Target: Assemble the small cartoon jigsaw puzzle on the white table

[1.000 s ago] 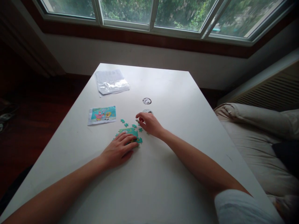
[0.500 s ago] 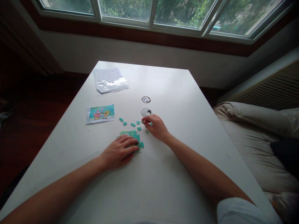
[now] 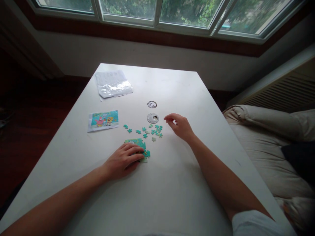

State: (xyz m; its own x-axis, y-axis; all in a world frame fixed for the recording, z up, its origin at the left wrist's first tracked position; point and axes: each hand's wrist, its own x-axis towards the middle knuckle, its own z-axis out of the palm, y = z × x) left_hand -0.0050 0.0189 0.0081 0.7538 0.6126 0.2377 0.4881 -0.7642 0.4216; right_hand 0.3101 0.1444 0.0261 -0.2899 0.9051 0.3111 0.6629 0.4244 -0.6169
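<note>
My left hand (image 3: 124, 159) lies flat with fingers stretched over a partly joined green jigsaw puzzle (image 3: 142, 144). It covers much of the puzzle's middle and left side. Up and to the right, my right hand (image 3: 180, 126) hovers over the white tabletop with thumb and fingertips drawn together in a pinch. Whether anything small sits between those tips cannot be made out. Left of it are several loose jigsaw pieces (image 3: 157, 131), some clustered. Farther left lie a few more, including a single teal piece (image 3: 126, 126).
A picture sheet with cartoon figures (image 3: 104, 120) lies left of the pieces. Behind it is a clear plastic sleeve with papers (image 3: 114, 84). Two round openings are set in the table (image 3: 177, 88), one with a grey cover (image 3: 153, 118). A beige couch (image 3: 256, 137) stands at the right.
My right hand has moved right, away from the loose pieces, uncovering the cluster. My left hand stays on the puzzle. The view has shifted slightly.
</note>
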